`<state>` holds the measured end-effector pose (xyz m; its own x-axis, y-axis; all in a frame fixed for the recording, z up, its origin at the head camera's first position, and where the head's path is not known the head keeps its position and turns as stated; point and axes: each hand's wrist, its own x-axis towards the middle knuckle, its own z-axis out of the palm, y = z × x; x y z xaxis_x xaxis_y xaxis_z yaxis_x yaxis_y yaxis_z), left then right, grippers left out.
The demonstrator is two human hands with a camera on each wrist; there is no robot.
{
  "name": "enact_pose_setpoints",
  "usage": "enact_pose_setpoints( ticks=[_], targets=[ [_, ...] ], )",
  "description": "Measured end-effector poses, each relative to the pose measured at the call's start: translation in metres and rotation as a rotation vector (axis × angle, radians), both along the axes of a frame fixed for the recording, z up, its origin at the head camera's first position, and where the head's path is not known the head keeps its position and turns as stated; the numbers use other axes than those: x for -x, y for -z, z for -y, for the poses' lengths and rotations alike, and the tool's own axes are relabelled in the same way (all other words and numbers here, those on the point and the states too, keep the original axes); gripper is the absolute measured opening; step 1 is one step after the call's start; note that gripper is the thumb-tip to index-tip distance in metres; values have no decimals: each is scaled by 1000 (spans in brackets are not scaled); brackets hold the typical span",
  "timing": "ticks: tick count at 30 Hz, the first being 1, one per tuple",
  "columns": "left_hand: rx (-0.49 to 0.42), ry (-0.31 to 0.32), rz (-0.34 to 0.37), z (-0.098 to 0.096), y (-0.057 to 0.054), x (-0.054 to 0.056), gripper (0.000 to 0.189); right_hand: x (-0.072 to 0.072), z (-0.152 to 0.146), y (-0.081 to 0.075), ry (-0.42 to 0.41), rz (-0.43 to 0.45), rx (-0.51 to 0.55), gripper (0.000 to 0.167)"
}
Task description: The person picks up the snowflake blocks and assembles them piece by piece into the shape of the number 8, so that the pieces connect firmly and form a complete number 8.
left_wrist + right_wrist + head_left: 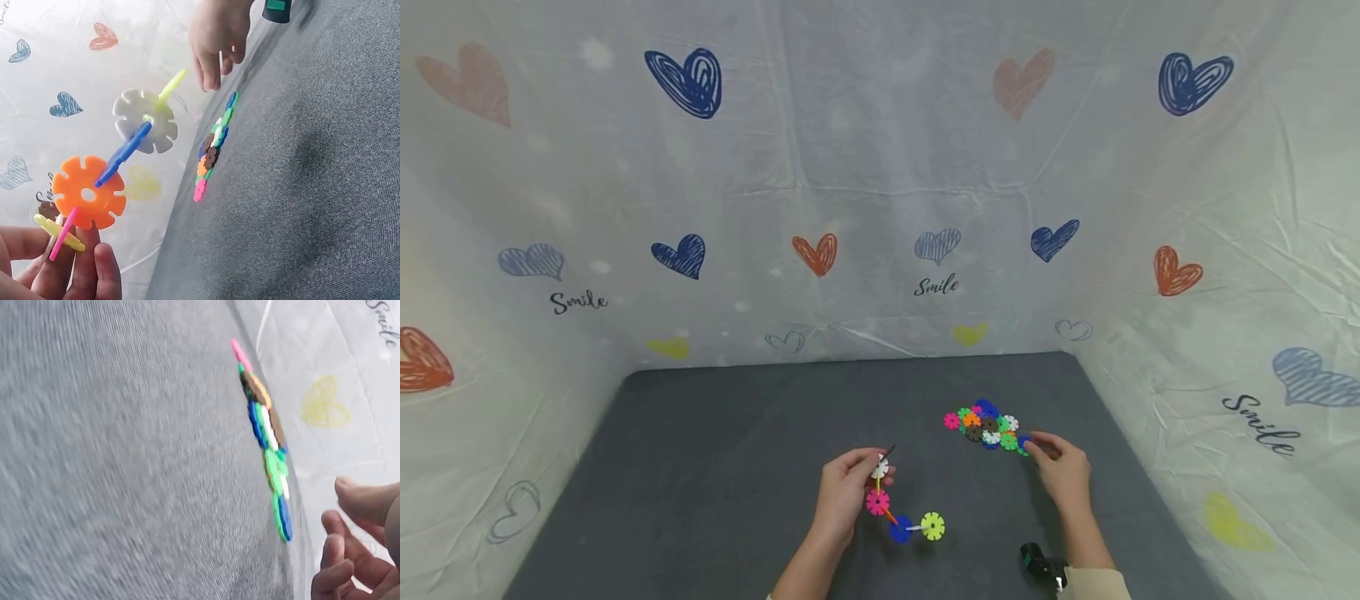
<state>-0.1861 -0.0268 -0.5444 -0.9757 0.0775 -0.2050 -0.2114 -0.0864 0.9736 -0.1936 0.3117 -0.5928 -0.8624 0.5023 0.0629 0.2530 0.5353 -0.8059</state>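
Observation:
My left hand pinches the upper end of a chain of slotted, flower-shaped plastic discs. Below its fingers hang a pink disc, a blue disc and a yellow-green disc, joined by other discs seen edge-on. In the left wrist view, an orange disc and a white disc of the chain show clearly. My right hand hovers at the right end of a pile of loose discs, nearest a blue disc. Its thumb and fingers are apart, holding nothing visible.
The pile lies flat on a dark grey cloth-covered table. A black device sits by the right wrist. White curtains printed with hearts and "Smile" surround the table at the back and sides.

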Motion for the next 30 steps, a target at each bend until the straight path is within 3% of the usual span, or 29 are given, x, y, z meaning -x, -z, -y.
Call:
enact_pose_setpoints(
  ticks=[11, 17, 23, 30],
  targets=[
    [5, 6, 3, 4, 2, -1, 31, 9, -2, 14, -53, 122, -68, 44],
    [-10, 17, 5, 1, 1, 1, 31, 7, -4, 14, -28, 109, -136, 33],
    [-16, 14, 6, 0, 2, 1, 30, 2, 0, 4, -4, 69, -52, 23],
    [-12, 10, 7, 1, 3, 3, 30, -1, 30, -21, -148, 28, 159, 31]
  ],
)
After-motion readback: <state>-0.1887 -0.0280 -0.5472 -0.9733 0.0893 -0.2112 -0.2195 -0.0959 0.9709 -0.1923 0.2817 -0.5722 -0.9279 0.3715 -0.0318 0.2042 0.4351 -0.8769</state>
